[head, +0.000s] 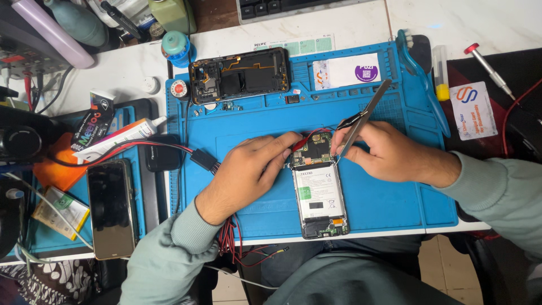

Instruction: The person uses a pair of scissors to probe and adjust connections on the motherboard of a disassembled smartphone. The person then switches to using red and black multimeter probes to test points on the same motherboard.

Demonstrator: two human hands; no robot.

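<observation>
An opened phone (319, 192) with its back off lies on the blue repair mat (389, 197), white battery and circuit board showing. My left hand (248, 169) rests at the phone's upper left, pinching a red and black probe lead (307, 137) against the board. My right hand (384, 149) holds metal tweezers (364, 118), tips down at the board's upper right corner.
A second opened phone (240, 74) lies at the mat's far left edge. A dark intact phone (110, 208), a glue tube (121, 135) and a spare battery (59, 212) sit to the left. A screwdriver (488, 68), a blue tool (420, 73) and cards lie on the right.
</observation>
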